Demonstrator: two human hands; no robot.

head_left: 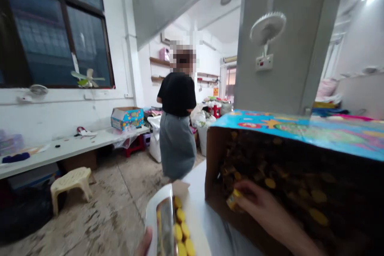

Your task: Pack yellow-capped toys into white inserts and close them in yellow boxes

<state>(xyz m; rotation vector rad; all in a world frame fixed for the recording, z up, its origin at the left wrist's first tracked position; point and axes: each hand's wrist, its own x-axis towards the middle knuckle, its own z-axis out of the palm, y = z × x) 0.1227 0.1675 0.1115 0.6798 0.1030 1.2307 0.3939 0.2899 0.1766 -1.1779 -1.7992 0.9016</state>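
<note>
My left hand [145,243] shows only in part at the bottom edge, its fingers along the side of a pale windowed carton [151,224]. Inside that carton stand two rows of small yellow-capped containers [185,229]. Reaching into a large cardboard box [210,164] on its side, my right hand [255,200] pinches one small yellow-capped container [233,201] near the box's left edge. Many more such containers lie heaped in the box's dark inside, where they are hard to make out.
A white table top [207,208] lies under the big box. Beyond it a person [178,120] in a black top stands facing away. On the left are a plastic stool [72,180], a long bench [103,140] and another patterned box [127,119]. A grey pillar [279,88] rises behind.
</note>
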